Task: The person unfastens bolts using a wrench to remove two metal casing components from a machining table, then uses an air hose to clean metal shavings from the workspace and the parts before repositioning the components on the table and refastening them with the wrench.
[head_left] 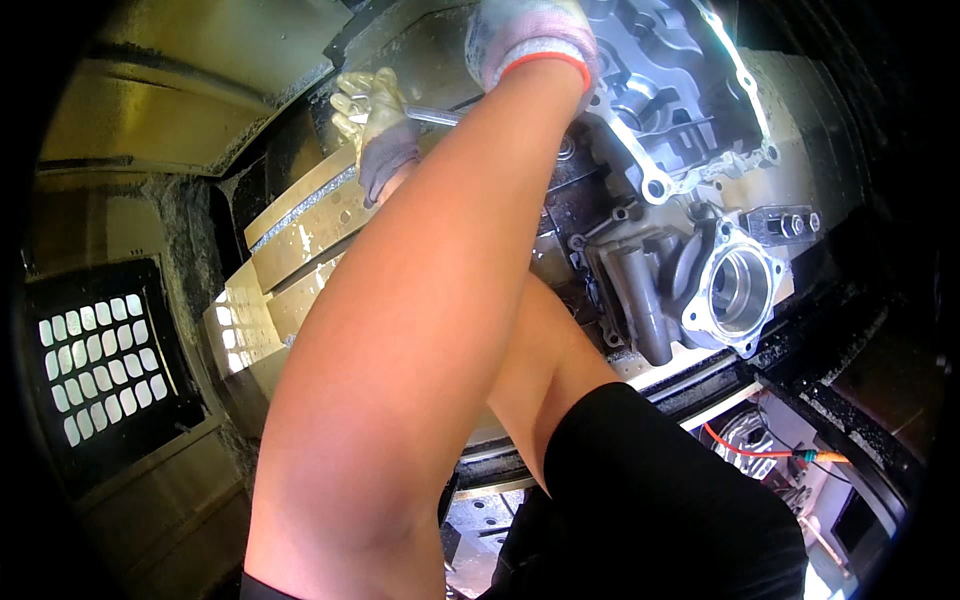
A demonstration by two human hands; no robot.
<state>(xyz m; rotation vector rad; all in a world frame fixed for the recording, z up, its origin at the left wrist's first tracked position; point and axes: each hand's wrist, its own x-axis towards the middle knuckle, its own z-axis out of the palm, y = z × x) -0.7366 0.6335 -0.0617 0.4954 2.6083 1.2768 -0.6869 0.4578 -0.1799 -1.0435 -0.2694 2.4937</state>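
The right hand (pixel 375 125) is gripping a stiff steel wrench (pixel 432 116) by its handle (likely slippery); the left hand (pixel 530 40) is pressing the casting (pixel 680 90), its grip hidden.

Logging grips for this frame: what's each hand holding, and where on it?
One gloved hand grips a metal wrench at its handle end. The other hand rests on the casting; whether it grips anything cannot be told.
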